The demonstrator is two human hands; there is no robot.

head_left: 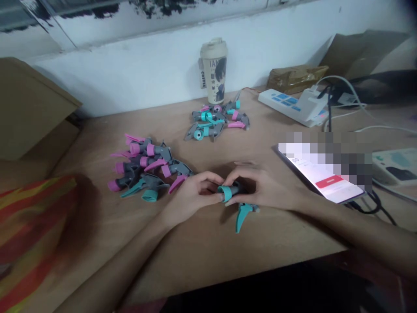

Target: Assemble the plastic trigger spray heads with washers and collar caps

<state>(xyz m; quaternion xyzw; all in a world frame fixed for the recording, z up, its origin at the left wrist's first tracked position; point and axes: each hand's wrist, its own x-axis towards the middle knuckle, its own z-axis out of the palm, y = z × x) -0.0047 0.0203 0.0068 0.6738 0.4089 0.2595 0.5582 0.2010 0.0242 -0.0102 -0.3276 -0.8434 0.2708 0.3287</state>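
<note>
Nearest me stretches the left forearm (130, 256), its left hand (189, 198) pinching the teal collar of a trigger sprayer head (227, 194) just above the wooden table (208, 256). The right hand (256, 184) is clamped around the grey body. Mostly pink sprayer heads (163, 153) lie piled beside the left hand; a coffee tumbler (213, 69) stands behind.

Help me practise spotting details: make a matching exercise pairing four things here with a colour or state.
1. Held sprayer head
2. Cup
3. Phone
4. Power strip

A. Lit screen with a red button
B. White with blue patches
C. Teal collar
D. Lidded, standing upright

Pairs: 1-C, 2-D, 3-A, 4-B
</note>
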